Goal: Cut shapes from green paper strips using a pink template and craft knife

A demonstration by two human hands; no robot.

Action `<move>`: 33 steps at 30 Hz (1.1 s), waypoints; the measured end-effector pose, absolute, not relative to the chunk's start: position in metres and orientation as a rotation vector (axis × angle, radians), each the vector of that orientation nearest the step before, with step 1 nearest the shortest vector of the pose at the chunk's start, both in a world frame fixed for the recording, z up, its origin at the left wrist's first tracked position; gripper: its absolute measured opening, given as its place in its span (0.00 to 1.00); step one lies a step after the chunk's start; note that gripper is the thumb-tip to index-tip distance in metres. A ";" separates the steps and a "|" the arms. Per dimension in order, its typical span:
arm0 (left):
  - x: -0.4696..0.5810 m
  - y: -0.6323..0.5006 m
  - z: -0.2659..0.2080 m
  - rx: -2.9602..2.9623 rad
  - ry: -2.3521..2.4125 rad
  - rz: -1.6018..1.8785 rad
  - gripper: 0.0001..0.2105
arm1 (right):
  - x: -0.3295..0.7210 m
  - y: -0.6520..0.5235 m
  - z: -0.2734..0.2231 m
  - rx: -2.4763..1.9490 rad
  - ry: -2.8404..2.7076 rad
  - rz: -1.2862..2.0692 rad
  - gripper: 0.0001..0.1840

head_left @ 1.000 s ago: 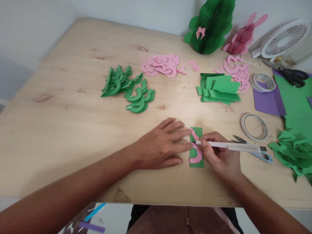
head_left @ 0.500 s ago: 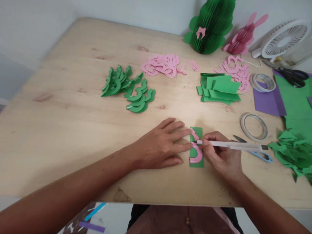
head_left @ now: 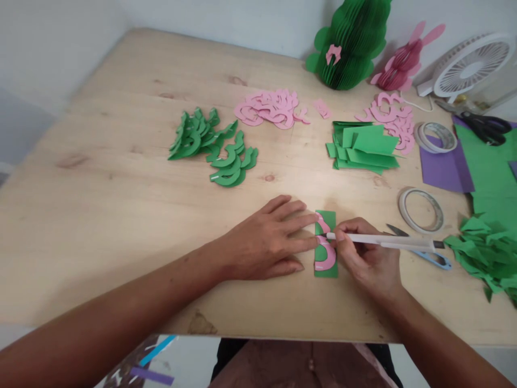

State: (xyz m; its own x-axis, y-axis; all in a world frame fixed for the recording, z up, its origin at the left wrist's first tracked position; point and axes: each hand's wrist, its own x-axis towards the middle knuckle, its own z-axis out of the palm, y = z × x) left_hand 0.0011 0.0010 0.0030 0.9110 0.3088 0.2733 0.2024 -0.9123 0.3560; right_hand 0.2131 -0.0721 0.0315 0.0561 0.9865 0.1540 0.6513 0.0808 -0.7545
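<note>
Near the bench's front edge [head_left: 291, 333], the right hand [head_left: 369, 258] clamps one pen [head_left: 385, 241]; the left hand [head_left: 266, 240], fingers apart, touches one green card [head_left: 332, 220].

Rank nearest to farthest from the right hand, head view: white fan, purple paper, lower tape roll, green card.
From the right hand:
1. Green card: just left, at the fingertips.
2. Lower tape roll: up and to the right.
3. Purple paper: beyond the roll, same side.
4. White fan: farthest, upper right, near the wall.
</note>
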 end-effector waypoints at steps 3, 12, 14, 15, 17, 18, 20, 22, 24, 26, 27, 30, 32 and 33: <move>0.001 0.001 0.002 2.753 0.380 0.463 0.17 | 0.213 -0.072 0.032 -1.634 -1.673 0.615 0.09; 0.001 0.001 0.002 2.750 0.370 0.470 0.18 | 0.213 -0.072 0.031 -1.644 -1.638 0.650 0.09; 0.001 0.001 0.002 2.746 0.373 0.463 0.18 | 0.214 -0.072 0.030 -1.643 -1.647 0.639 0.08; 0.001 0.001 0.002 2.746 0.374 0.459 0.18 | 0.215 -0.072 0.030 -1.642 -1.654 0.631 0.08; 0.001 0.001 0.003 2.744 0.375 0.458 0.18 | 0.216 -0.072 0.029 -1.640 -1.664 0.616 0.08; 0.001 0.001 0.003 2.744 0.375 0.461 0.18 | 0.216 -0.072 0.029 -1.638 -1.668 0.611 0.08; 0.001 0.001 0.002 2.744 0.376 0.473 0.18 | 0.216 -0.072 0.029 -1.632 -1.675 0.602 0.08; 0.001 0.001 0.002 2.746 0.375 0.478 0.18 | 0.217 -0.072 0.030 -1.626 -1.678 0.590 0.08; 0.001 0.002 0.003 2.748 0.375 0.472 0.18 | 0.217 -0.072 0.030 -1.621 -1.687 0.572 0.08; 0.001 0.002 0.003 2.750 0.376 0.463 0.18 | 0.216 -0.071 0.030 -1.619 -1.696 0.555 0.08; 0.001 0.002 0.003 2.752 0.376 0.461 0.18 | 0.216 -0.071 0.030 -1.619 -1.698 0.548 0.07; 0.001 0.002 0.003 2.752 0.374 0.466 0.18 | 0.216 -0.070 0.031 -1.624 -1.680 0.559 0.07; 0.001 0.002 0.002 2.751 0.375 0.472 0.18 | 0.215 -0.069 0.032 -1.635 -1.642 0.586 0.08; 0.001 0.002 0.002 2.750 0.375 0.474 0.18 | 0.215 -0.068 0.032 -1.643 -1.616 0.597 0.08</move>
State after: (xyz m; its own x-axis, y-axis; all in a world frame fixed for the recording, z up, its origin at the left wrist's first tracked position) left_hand 0.0009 0.0016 0.0022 0.9103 0.3075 0.2772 0.1997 -0.9126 0.3567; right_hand 0.2153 -0.0683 0.0321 0.0969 0.9808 0.1694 0.6352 0.0701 -0.7692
